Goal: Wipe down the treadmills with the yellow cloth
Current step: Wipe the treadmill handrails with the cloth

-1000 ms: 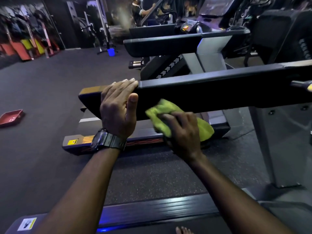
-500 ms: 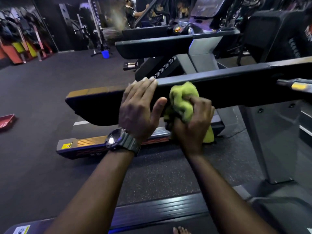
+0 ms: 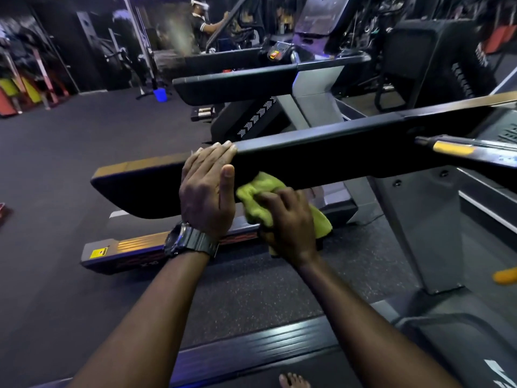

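A black treadmill handrail point(image 3: 321, 161) runs across the middle of the view, its rounded end at the left. My left hand point(image 3: 207, 191), with a dark watch on the wrist, lies over the rail, fingers hooked on its top edge and thumb flat on its side. Just right of it my right hand point(image 3: 288, 222) is closed on the bunched yellow cloth point(image 3: 257, 200). The cloth is pressed against the lower side edge of the rail, and part of it hangs down behind my hand.
A second treadmill point(image 3: 237, 85) stands beyond, its deck point(image 3: 126, 250) low on the floor. A grey upright point(image 3: 419, 233) rises at the right. A side handle with a yellow band point(image 3: 453, 149) juts in from the right. A person stands far back point(image 3: 200, 21). My bare toes point(image 3: 293, 380) show below.
My right hand has dropped with the cloth from the upper side of the rail to its lower edge. My left hand keeps its hold on the rail.
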